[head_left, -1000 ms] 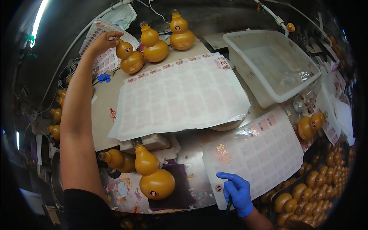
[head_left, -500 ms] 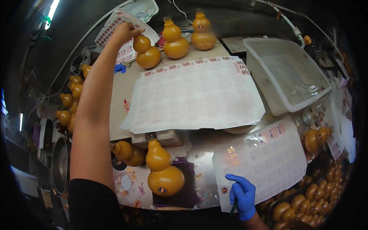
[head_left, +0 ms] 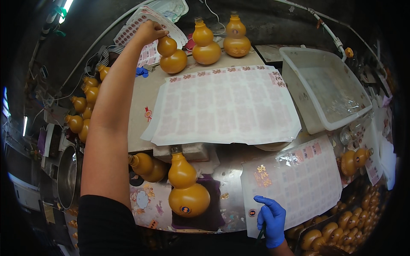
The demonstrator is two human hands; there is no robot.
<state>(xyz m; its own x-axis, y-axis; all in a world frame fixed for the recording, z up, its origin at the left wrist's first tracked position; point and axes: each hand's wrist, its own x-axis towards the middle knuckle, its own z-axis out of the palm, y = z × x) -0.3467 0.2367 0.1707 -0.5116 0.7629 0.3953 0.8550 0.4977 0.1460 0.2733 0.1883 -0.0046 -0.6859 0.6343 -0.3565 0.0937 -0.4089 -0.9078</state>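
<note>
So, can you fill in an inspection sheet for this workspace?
Surface: beige board at the back; metal top in front, stained and flecked.
Work items: three amber gourd bottles in a row at the rear; front bottle on purple cloth; large white sheet; near sheet at lower right.
Clutter: crumpled blue scrap; red rosette sticker.
Left grip: bare, fingers closed on the top of the leftmost rear bottle.
Right grip: blue-gloved, holding a thin dark tool.
Cables: white cable behind the rear row.
Surroundings: translucent tub right of the large sheet; massed gourds at lower right; metal pan at left.
</note>
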